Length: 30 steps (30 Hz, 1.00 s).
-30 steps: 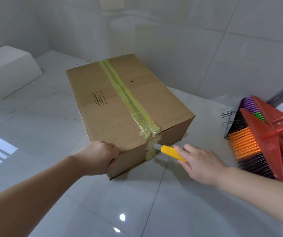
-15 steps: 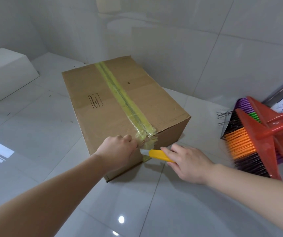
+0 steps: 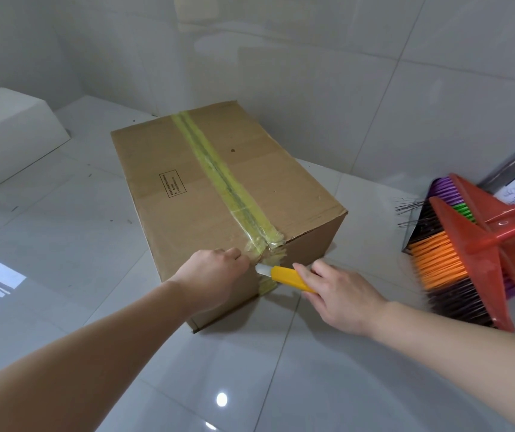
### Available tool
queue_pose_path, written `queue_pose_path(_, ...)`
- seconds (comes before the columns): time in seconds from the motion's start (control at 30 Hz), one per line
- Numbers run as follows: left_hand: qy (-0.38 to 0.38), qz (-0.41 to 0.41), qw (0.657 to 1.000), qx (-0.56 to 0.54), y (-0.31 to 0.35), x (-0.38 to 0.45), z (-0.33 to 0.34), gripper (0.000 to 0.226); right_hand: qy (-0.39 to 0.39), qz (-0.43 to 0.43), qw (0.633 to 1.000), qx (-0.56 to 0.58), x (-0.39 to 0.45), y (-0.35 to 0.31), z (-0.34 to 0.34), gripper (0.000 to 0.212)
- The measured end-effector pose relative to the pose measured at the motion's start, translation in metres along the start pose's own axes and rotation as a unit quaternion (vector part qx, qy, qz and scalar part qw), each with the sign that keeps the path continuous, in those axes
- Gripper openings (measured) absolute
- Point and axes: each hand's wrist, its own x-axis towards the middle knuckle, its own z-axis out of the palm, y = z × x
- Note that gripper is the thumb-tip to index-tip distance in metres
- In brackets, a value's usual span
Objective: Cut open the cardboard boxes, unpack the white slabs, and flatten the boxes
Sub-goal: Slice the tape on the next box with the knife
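Cutting is the step in hand: we judge the task to be at its very start, since the cardboard box (image 3: 219, 194) sits sealed on the tiled floor (image 3: 328, 369), its yellowish tape (image 3: 219, 179) running unbroken along the top seam and down over the near end. Our right hand (image 3: 340, 294) grips the yellow knife (image 3: 287, 277), fingers curled round the handle, with the pale tip resting at the tape on the near face, just under the top edge. Our left hand (image 3: 215, 275) sits at the same edge just beside the tape, fingers curled at the corner of the lid, though we cannot tell whether they pinch the tape or only brace the box. The next move, as we judge it, calls for slitting the tape up over the edge and then along the top seam away from us, with the left hand kept clear of the blade's path, for the two are nearly touching. Room is decent: bare floor lies on the near side and to the left, the wall (image 3: 312, 88) stands close behind the box, a white block (image 3: 10, 132) lies well apart at far left, and a red broom (image 3: 468, 254) leans near the right.
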Motion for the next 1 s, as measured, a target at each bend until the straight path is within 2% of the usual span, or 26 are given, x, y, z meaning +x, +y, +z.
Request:
queue_pose_path(0.37, 0.012, 0.014, 1.000, -0.016, -0.002, 0.001, 0.002, 0.021, -0.001, -0.032, 0.999, -0.014, 0.006, 0.002, 0.000, 0.057)
queue_pose_path(0.57, 0.031, 0.023, 0.997, -0.061, -0.006, -0.003, 0.000, 0.018, 0.073, -0.077, 0.993, -0.054, 0.003, 0.015, -0.015, 0.053)
queue_pose_path(0.7, 0.073, 0.056, 0.992, -0.090, -0.005, -0.005, -0.007, 0.004, 0.061, -0.056, 0.996, -0.014, 0.008, 0.003, -0.005, 0.052)
queue_pose_path(0.77, 0.090, 0.062, 0.989, -0.103, -0.006, -0.006, -0.009, 0.012, 0.069, -0.060, 0.996, -0.012, 0.009, 0.001, -0.003, 0.051)
queue_pose_path(0.9, 0.093, 0.052, 0.988, -0.114, -0.005, -0.003, -0.006, 0.004, 0.107, -0.079, 0.990, -0.050, 0.007, 0.021, -0.010, 0.052)
queue_pose_path(1.0, 0.078, 0.047, 0.991, -0.102, -0.008, -0.004, -0.006, 0.002, 0.101, -0.072, 0.992, -0.036, 0.009, 0.017, -0.005, 0.053)
